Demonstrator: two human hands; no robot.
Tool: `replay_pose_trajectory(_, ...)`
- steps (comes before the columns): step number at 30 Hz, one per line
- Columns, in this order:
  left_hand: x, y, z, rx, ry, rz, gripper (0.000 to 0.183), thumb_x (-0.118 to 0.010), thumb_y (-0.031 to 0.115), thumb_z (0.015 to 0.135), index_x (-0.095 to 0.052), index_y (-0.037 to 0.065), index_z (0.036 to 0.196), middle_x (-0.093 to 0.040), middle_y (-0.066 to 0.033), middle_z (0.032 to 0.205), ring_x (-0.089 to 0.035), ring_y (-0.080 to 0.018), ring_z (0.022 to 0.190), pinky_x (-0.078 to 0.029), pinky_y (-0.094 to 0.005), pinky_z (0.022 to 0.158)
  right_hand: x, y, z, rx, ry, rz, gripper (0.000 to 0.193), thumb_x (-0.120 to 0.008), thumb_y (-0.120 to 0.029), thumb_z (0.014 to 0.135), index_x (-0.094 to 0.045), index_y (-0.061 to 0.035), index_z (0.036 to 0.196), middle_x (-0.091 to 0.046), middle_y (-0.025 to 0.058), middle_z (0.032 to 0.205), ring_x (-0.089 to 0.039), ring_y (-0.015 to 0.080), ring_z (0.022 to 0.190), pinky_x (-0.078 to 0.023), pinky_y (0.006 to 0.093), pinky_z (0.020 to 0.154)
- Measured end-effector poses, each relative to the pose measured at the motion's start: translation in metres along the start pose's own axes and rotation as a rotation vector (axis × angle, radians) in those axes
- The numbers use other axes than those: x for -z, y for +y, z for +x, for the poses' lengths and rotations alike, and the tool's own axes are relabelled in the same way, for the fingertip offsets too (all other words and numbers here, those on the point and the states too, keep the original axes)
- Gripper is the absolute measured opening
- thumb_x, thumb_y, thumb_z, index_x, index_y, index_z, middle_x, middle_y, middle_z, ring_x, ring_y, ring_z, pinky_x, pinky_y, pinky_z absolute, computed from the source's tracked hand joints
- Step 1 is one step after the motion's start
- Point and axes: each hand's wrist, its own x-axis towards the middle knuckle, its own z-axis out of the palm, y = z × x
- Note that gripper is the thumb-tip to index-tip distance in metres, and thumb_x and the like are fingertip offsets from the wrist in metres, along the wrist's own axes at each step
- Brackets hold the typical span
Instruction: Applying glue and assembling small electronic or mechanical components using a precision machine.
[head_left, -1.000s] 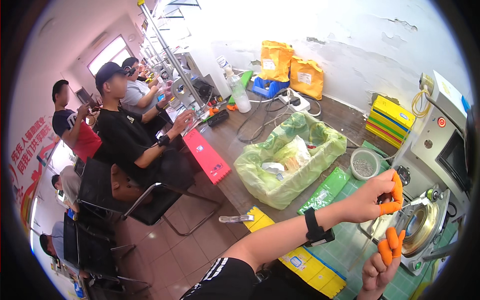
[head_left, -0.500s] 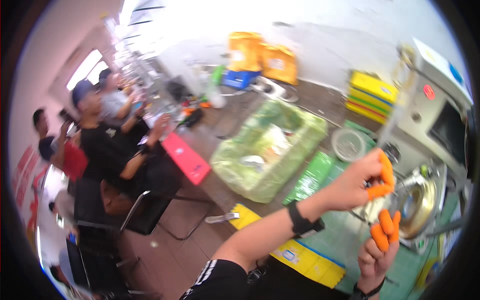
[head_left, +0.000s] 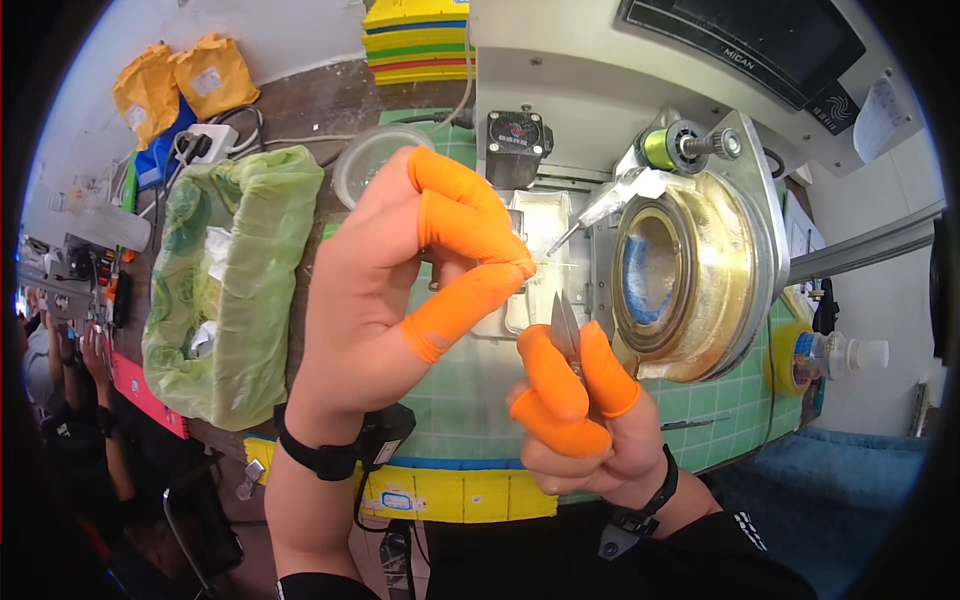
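My left hand [head_left: 400, 250] has orange finger cots on its thumb and fingers, with the tips pinched together. What sits in that pinch is too small to make out; a fine pale line shows beside the fingertips. In my right hand [head_left: 590, 420], also in orange cots, is a pair of pointed metal tweezers [head_left: 565, 330], tips up, just below the left fingertips. Behind both hands is a machine with a thick amber ring [head_left: 725, 280], a thin-tipped nozzle [head_left: 595, 215] and a pale tray [head_left: 540, 220].
A bin lined with a green bag [head_left: 262, 290] stands to the left, beside a clear round tub [head_left: 365, 165]. Yellow stacked sheets [head_left: 418, 40] lie at the back. A green gridded mat [head_left: 715, 400] covers the bench, and a yellow strip [head_left: 460, 495] runs along its front edge. Other people sit far left.
My view has swung right, toward the machine, so the people and bin now lie further left. Both hands now appear nearer the middle, with the left still pinched.
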Motion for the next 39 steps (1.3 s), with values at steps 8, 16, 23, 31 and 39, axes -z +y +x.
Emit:
replay_pose_trajectory(8, 0.001, 0.0, -0.003, 0.003, 0.004, 0.017, 0.01, -0.075, 0.003, 0.084, -0.073, 0.001, 0.093, -0.056, -0.0088, 0.105, -0.052, -0.0161, 0.094, -0.04, -0.028, 0.08, 0.002, 0.0, 0.01, 0.05, -0.057, 0.034, 0.049, -0.028, -0.055, 0.115, -0.056, -0.0148, 0.114, -0.045, -0.0029, 0.077, -0.03, 0.0051, 0.05, -0.023, 0.0215, 0.044)
replay_pose_trajectory(16, 0.001, -0.001, -0.001, -0.02, 0.002, -0.006, 0.01, -0.076, 0.003, 0.085, -0.073, 0.0, 0.093, -0.057, -0.0081, 0.105, -0.052, -0.0165, 0.093, -0.04, -0.0285, 0.08, 0.003, 0.002, 0.017, 0.081, -0.071, 0.056, 0.049, -0.027, -0.053, 0.115, -0.056, -0.0136, 0.114, -0.045, -0.0031, 0.078, -0.028, 0.004, 0.049, -0.02, 0.021, 0.042)
replay_pose_trajectory(23, 0.002, -0.004, -0.002, -0.033, 0.0, -0.019, 0.009, -0.076, 0.002, 0.086, -0.072, 0.0, 0.094, -0.058, -0.0086, 0.104, -0.052, -0.0173, 0.094, -0.04, -0.0284, 0.081, 0.002, 0.001, 0.021, 0.105, -0.053, 0.054, 0.048, -0.028, -0.052, 0.115, -0.056, -0.0125, 0.114, -0.044, -0.0034, 0.078, -0.028, 0.0039, 0.049, -0.02, 0.0206, 0.042)
replay_pose_trajectory(31, 0.001, -0.004, -0.002, -0.037, 0.003, -0.028, 0.009, -0.076, 0.001, 0.086, -0.071, 0.0, 0.094, -0.058, -0.0078, 0.103, -0.051, -0.0166, 0.094, -0.039, -0.028, 0.08, 0.0, 0.003, 0.019, 0.105, 0.003, 0.044, 0.049, -0.024, -0.055, 0.115, -0.049, -0.0139, 0.107, -0.043, -0.0015, 0.075, -0.027, 0.0055, 0.046, -0.018, 0.0215, 0.039)
replay_pose_trajectory(39, 0.002, -0.003, -0.003, -0.028, 0.005, -0.03, 0.011, -0.077, 0.0, 0.085, -0.072, 0.001, 0.094, -0.059, -0.0073, 0.103, -0.051, -0.0167, 0.094, -0.039, -0.0286, 0.08, -0.003, 0.002, 0.02, 0.122, 0.042, 0.041, 0.05, -0.024, -0.056, 0.114, -0.051, -0.014, 0.108, -0.043, -0.0019, 0.074, -0.026, 0.0047, 0.046, -0.018, 0.0213, 0.04)
